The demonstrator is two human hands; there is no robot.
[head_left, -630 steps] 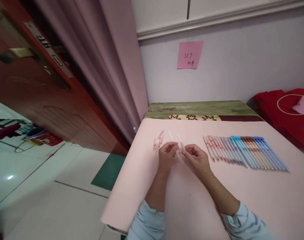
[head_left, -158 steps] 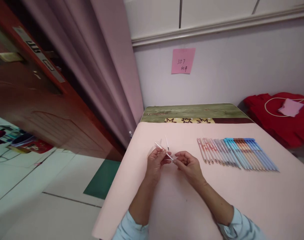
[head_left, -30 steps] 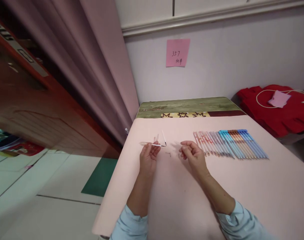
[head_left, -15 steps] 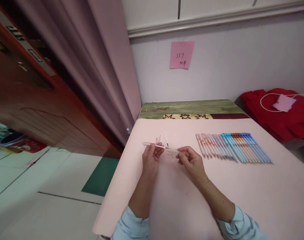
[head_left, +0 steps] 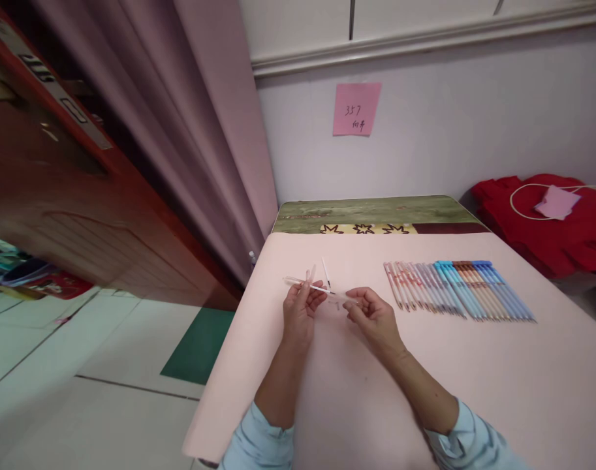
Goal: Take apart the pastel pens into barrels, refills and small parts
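right now the pen refill (head_left: 315, 287) spans left hand (head_left: 300, 312) and right hand (head_left: 373, 316).

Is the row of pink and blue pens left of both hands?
No, the row of pink and blue pens lies right of the right hand.

Soft, even indoor light keeps the pale pink tabletop (head_left: 474, 391) bright. Shadows under the left hand (head_left: 300, 313) and right hand (head_left: 376, 320) are faint. The glossy white tiled floor (head_left: 57, 365) has a cool greenish sheen. The wide lens bends the dark red wooden door (head_left: 57, 189) and the white wall moulding (head_left: 425, 39) near the edges. The thin white pen refill (head_left: 317, 288) and clear plastic pen barrel (head_left: 344, 296) look small and soft.
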